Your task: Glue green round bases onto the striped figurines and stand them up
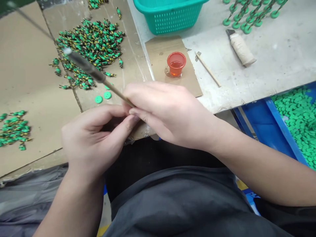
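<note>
My right hand (168, 112) is closed round the lower end of a long thin stick (84, 64) that slants up to the far left, with a dark sleeve partway along it. My left hand (96, 138) is curled just below, its thumb and fingers pinched against the right hand's fingertips; what it pinches is hidden. Both hands hover above my lap at the table's front edge. Two green discs (103, 96) lie on the cardboard just beyond the hands.
A heap of green-and-yellow small pieces (91, 46) lies on the cardboard, with a smaller group (13, 130) at left. An orange cup of liquid (176, 63), a loose stick (207, 69), a wrapped knife (240, 48) and a teal basket (170, 14) sit further back. A blue bin holds green discs (300, 118).
</note>
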Tool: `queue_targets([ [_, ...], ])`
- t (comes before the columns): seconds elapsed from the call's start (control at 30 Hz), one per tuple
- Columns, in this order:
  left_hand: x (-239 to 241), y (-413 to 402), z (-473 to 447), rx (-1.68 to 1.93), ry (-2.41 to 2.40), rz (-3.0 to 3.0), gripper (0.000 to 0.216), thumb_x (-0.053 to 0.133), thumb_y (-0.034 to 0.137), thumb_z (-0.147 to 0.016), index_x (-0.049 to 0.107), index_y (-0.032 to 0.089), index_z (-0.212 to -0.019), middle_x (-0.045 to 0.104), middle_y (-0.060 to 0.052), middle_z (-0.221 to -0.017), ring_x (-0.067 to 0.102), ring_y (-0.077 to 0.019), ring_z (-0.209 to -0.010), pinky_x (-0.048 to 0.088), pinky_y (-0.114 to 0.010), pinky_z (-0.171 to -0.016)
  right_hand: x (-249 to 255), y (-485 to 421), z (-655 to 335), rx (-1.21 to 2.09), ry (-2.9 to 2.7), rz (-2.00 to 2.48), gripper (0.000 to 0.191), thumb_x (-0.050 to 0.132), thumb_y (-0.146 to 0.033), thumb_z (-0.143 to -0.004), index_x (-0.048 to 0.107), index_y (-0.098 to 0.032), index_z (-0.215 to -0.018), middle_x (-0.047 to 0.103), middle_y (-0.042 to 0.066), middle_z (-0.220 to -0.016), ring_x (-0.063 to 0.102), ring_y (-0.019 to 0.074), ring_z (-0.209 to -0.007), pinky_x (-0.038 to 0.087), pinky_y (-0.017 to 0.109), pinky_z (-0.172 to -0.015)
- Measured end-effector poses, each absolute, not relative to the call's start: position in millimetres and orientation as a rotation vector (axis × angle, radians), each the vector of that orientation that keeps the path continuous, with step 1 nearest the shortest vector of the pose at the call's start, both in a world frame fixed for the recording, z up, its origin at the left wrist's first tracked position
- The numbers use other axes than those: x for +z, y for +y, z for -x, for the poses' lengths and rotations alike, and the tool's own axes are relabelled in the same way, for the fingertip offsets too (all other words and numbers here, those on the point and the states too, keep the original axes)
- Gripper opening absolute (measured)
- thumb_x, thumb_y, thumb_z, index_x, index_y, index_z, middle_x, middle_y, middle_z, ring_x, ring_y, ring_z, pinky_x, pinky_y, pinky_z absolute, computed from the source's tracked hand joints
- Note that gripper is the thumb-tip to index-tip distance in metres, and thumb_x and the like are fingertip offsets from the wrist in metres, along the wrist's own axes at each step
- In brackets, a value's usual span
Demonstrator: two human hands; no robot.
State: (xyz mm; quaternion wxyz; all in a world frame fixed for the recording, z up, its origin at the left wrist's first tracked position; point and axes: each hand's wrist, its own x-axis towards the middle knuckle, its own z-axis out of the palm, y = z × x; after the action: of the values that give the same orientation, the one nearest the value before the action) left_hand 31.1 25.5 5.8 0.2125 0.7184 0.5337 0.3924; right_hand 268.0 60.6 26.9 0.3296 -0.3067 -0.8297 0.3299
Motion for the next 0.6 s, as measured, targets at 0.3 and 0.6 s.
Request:
queue_targets([
  [0.3,12,25,-40,1.098,1.61,-1.885,0.003,0.096,0.028,-0.094,0.096,0.028,-0.096,0.09,0.002,-0.087,0.073,-0.0087,-0.07,0.057,-0.018,-0.066,31,40,-296,0.933,-1.597,0.987,0.012,0.064,-0.024,-0.121,0.07,-0.028,-0.112,0.081,-0.001,-0.116,0.084,0.0152,-0.104,0.073,0.028,-0.098],
  [0.6,13,26,-33,1.191,1.503,-1.669,0.002,0.093,0.025,-0.094,0.094,0.026,-0.095,0.09,-0.004,-0.087,0.078,-0.0127,-0.069,0.063,-0.022,-0.063,5,20,-302,1.126,-1.284,1.037,0.007,0.072,-0.028,-0.117,0.075,-0.028,-0.111,0.086,0.0,-0.106,0.088,0.0162,-0.095,0.076,0.029,-0.088],
])
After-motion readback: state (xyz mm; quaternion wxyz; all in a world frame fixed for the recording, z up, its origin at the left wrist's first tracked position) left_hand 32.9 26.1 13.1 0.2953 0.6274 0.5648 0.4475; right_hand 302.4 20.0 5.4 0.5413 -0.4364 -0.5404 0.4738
